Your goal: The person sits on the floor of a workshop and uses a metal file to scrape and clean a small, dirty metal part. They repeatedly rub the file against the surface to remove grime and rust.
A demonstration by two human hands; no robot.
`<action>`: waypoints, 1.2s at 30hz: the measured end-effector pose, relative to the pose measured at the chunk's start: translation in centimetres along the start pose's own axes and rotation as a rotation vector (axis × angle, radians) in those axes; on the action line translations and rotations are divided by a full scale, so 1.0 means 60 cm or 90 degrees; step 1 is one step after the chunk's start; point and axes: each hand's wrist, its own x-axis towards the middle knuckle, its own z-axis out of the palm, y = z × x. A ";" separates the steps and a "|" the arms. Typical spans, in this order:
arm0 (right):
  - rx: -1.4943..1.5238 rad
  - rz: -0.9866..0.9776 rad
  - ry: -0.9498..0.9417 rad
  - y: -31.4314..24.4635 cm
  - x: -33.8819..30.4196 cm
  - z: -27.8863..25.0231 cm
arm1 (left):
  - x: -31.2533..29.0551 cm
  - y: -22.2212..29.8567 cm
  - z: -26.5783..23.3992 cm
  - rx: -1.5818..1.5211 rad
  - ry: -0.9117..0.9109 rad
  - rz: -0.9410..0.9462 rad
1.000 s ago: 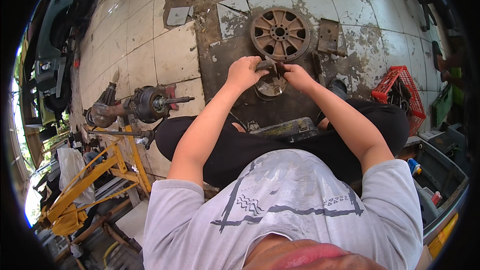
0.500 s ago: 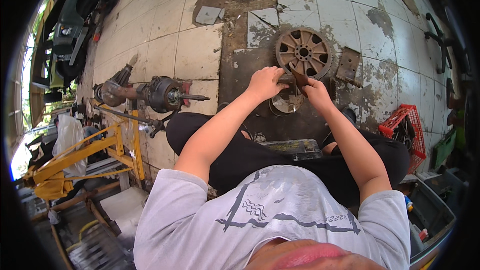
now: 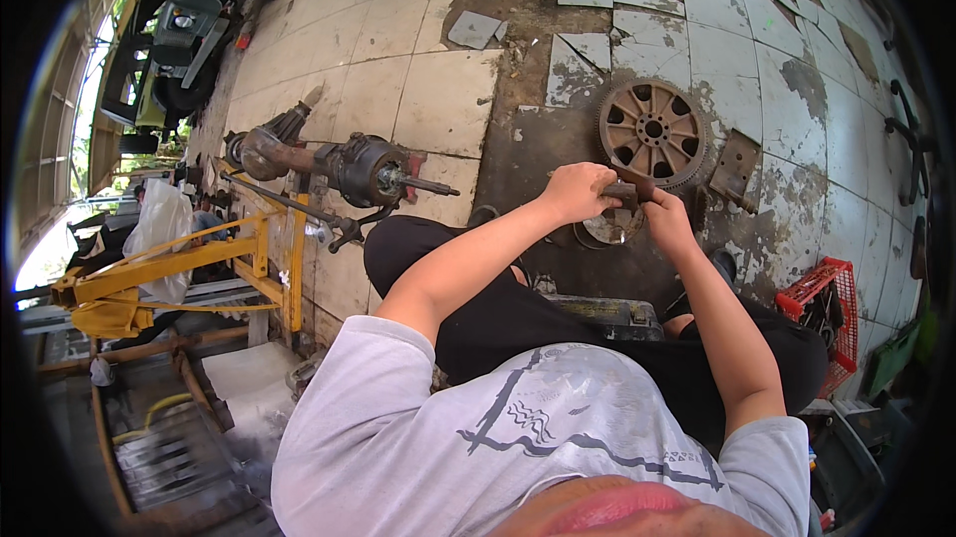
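My left hand [image 3: 581, 192] is closed around a short, dark metal cylinder [image 3: 621, 191], whose end sticks out to the right. In the fingers of my right hand [image 3: 668, 219] is a thin brown sheet [image 3: 642, 181], bent and rusty-looking; whether it is paper or metal I cannot tell. The sheet sits right at the cylinder's end and seems to touch it. Below both hands a round, shallow metal tin [image 3: 609, 229] rests on the floor, partly covered by my fingers. Just beyond my hands lies a rusty toothed flywheel [image 3: 652, 131].
A rusty bracket plate [image 3: 735, 164] lies right of the flywheel. To the left are an axle assembly [image 3: 349, 170] and a yellow steel frame [image 3: 199, 280]. A dark case [image 3: 607, 316] stands between my legs, and a red crate [image 3: 841, 313] at the right. Broken tiles [image 3: 474, 30] litter the floor ahead.
The whole view has shifted, with the scene now farther right and lower. The brown sheet, formerly pointing up, has tipped down against the cylinder's end. Both hands keep their hold.
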 end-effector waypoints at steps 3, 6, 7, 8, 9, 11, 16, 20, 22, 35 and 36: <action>-0.015 0.024 -0.033 0.026 0.009 -0.014 | -0.001 0.000 -0.010 0.007 0.002 0.014; -0.036 -0.069 -0.021 0.046 0.005 0.003 | -0.007 -0.002 -0.013 0.018 -0.002 0.015; -0.023 -0.059 -0.025 0.047 0.006 0.010 | -0.010 -0.007 -0.016 0.029 0.002 0.005; -0.014 -0.047 -0.024 0.041 0.010 0.013 | -0.010 -0.008 -0.019 0.034 0.005 -0.002; -0.007 -0.033 -0.020 0.040 0.011 0.011 | -0.010 -0.006 -0.018 0.037 0.008 -0.006; -0.096 -0.026 -0.018 0.064 0.018 -0.002 | -0.005 -0.001 -0.016 0.020 0.001 -0.009; -0.029 -0.039 0.018 0.007 0.006 0.012 | 0.004 -0.006 -0.025 0.020 -0.010 -0.041; -0.144 0.078 -0.021 0.037 0.019 -0.003 | 0.005 -0.002 -0.024 0.032 -0.013 -0.008; -0.087 -0.010 0.025 0.045 0.016 0.004 | 0.005 0.002 -0.022 0.031 -0.023 -0.004; -0.010 -0.009 -0.007 0.036 0.023 -0.004 | 0.010 -0.002 -0.029 0.050 -0.034 -0.022; -0.074 0.000 -0.005 0.033 0.017 -0.003 | 0.009 -0.002 -0.028 0.049 -0.021 -0.021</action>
